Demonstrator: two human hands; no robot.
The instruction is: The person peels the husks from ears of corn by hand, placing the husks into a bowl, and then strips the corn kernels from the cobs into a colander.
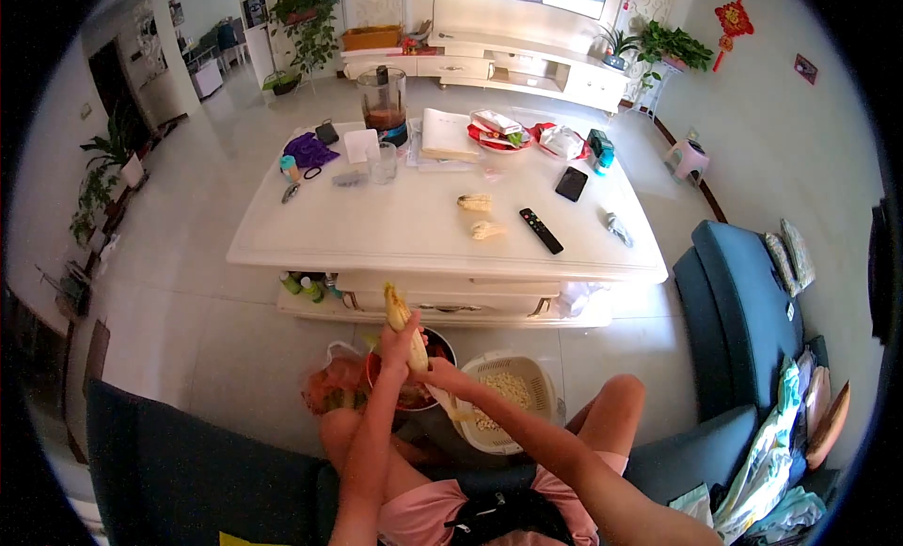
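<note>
An ear of corn (396, 309) is held upright at a slant above a dark bin (450, 347) on the floor. My left hand (404, 347) is wrapped around its middle. At the lower end my right hand (446, 377) is closed, gripping pale husk (450, 403) that trails below it. A cream plastic basket (483, 441) stands beside the bin, beneath my right forearm, with loose corn kernels (508, 390) inside. Left of the bin lies a reddish plastic bag (331, 379). My forearms partly hide the bin's contents.
A white coffee table (395, 231) stands ahead, bearing two corn pieces (475, 203), a remote (541, 231), a phone (571, 184), a blender (383, 104) and a glass (383, 162). My legs flank the bin and basket. A dark blue sofa (207, 461) lies behind and left.
</note>
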